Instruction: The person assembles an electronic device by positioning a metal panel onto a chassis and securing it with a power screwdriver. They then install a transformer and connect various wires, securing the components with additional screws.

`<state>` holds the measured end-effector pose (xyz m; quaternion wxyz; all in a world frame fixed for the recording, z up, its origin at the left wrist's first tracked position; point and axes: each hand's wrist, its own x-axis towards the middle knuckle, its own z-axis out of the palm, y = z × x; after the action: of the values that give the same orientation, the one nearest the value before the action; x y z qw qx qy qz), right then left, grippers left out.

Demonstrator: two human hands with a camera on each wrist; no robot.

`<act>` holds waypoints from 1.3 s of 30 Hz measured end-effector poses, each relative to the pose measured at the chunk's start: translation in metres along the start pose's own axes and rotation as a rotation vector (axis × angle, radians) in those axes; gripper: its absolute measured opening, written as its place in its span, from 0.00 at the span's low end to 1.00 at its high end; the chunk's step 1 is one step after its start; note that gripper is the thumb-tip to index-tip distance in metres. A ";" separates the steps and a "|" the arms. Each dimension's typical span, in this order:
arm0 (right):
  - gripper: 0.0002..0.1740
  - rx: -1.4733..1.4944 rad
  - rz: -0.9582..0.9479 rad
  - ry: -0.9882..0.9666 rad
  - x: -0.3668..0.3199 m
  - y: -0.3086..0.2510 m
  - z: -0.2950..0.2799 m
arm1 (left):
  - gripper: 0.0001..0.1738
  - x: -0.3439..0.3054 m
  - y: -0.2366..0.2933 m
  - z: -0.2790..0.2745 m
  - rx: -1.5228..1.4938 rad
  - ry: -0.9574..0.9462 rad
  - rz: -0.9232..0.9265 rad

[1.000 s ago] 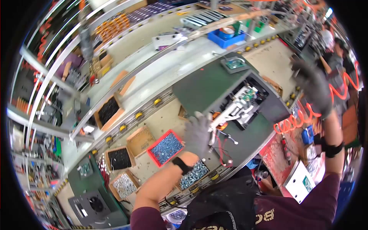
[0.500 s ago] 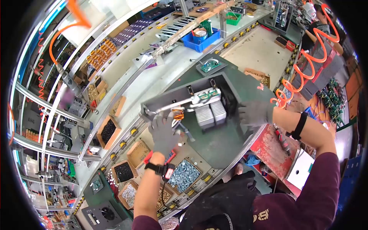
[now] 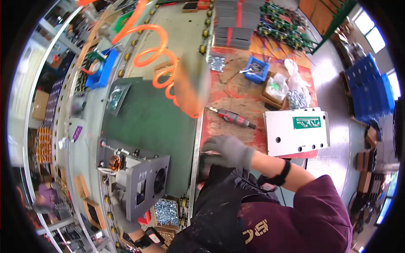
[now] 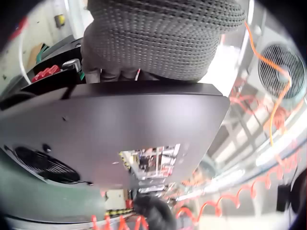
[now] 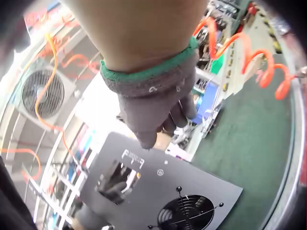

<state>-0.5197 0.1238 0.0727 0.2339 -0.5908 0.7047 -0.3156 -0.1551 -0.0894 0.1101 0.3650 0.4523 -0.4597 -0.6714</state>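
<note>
A grey metal case (image 3: 141,189) stands at the near left of the green mat (image 3: 147,122), its panel with a fan (image 3: 160,181) and a rectangular cutout facing right. A copper coil (image 3: 115,163) and other parts show at its open far side. My gloved left hand (image 3: 119,208) grips the case's left edge; in the left wrist view that hand (image 4: 153,43) has its fingers hooked behind the panel (image 4: 96,124), fingertips hidden. My gloved right hand (image 3: 230,151) is apart from the case, beside the red worktable (image 3: 219,135), its fingers loosely bent and holding nothing.
A red-and-grey power screwdriver (image 3: 234,118) and a white panel (image 3: 291,137) lie on the worktable, with a blue bin (image 3: 256,76) behind. An orange coiled hose (image 3: 162,38) hangs over the mat. A box of metal fasteners (image 3: 166,213) sits near the case.
The head view has swung right. The case has been turned so its fan panel shows. My right hand has left the case's side and moved toward the worktable; the left hand now grips the edge.
</note>
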 end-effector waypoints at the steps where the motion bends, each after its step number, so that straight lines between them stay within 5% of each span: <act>1: 0.17 -0.024 0.127 0.075 -0.031 0.021 -0.016 | 0.32 0.003 0.004 -0.011 0.089 0.001 0.026; 3: 0.15 -0.268 0.403 0.188 -0.101 0.073 -0.044 | 0.29 0.000 0.030 0.012 0.175 0.326 0.082; 9: 0.29 -0.753 0.934 0.025 -0.245 0.174 -0.128 | 0.29 0.025 0.071 -0.038 0.410 0.410 0.396; 11: 0.34 -0.836 0.840 0.045 -0.241 0.205 -0.155 | 0.28 0.015 0.076 -0.019 0.461 0.468 0.471; 15: 0.43 -0.343 0.990 -0.459 -0.192 0.259 -0.188 | 0.25 0.002 0.076 0.051 0.521 0.436 0.472; 17: 0.47 -0.376 0.888 -0.579 -0.194 0.303 -0.175 | 0.24 -0.006 0.078 0.064 0.587 0.412 0.499; 21: 0.41 -0.200 0.821 -0.737 -0.177 0.272 -0.200 | 0.23 -0.019 0.077 0.051 0.629 0.356 0.454; 22: 0.26 0.148 0.882 -0.638 -0.192 0.275 -0.206 | 0.22 -0.019 0.076 0.047 0.652 0.314 0.430; 23: 0.23 0.306 0.991 -0.560 -0.199 0.266 -0.208 | 0.22 -0.020 0.075 0.043 0.645 0.311 0.426; 25: 0.20 -0.086 0.882 -0.629 -0.175 0.185 -0.220 | 0.21 -0.023 0.073 0.035 0.667 0.280 0.417; 27: 0.20 -0.083 0.885 -0.584 -0.173 0.154 -0.227 | 0.20 -0.025 0.073 0.043 0.674 0.282 0.415; 31: 0.12 -0.005 0.676 -0.390 -0.155 0.077 -0.245 | 0.19 -0.028 0.074 0.064 0.662 0.242 0.382; 35: 0.11 0.232 0.545 -0.103 -0.114 -0.021 -0.248 | 0.14 -0.047 0.080 0.087 0.773 -0.042 0.391; 39: 0.18 0.336 0.090 0.270 -0.059 -0.089 -0.206 | 0.19 -0.055 0.060 0.095 0.604 -0.351 0.515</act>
<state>-0.5921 0.2070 0.2768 0.2466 -0.4641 0.6926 -0.4941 -0.2220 -0.0312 0.1975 0.2883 0.2882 -0.7885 -0.4605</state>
